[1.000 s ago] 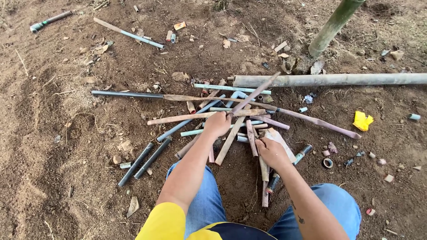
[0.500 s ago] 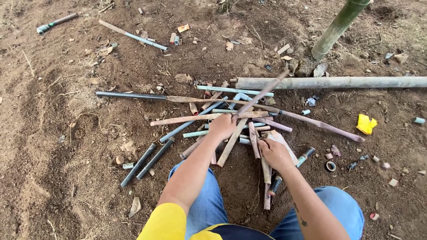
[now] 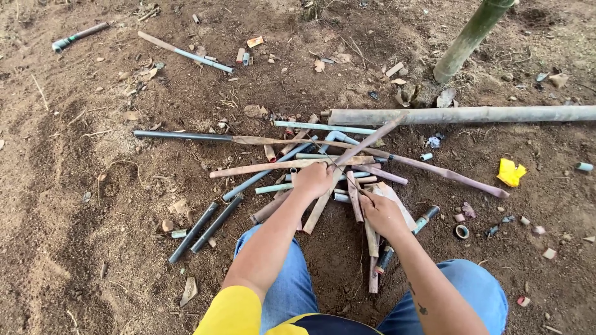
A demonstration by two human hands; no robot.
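Both hands were down in the pipe pile [image 3: 323,167] on bare dirt ground [image 3: 93,205], just ahead of the knees. Left hand [image 3: 315,180] had its grip closed around a long muddy pipe [image 3: 347,164] that ran diagonally up and right across the heap. Right hand [image 3: 383,212] had its grip closed on a short brown pipe piece [image 3: 371,239] at the pile's near edge. Two black pipes [image 3: 205,226] lay left of the knees. A long grey pipe [image 3: 459,115] lay beyond the pile, yellow scrap [image 3: 510,172] well off right.
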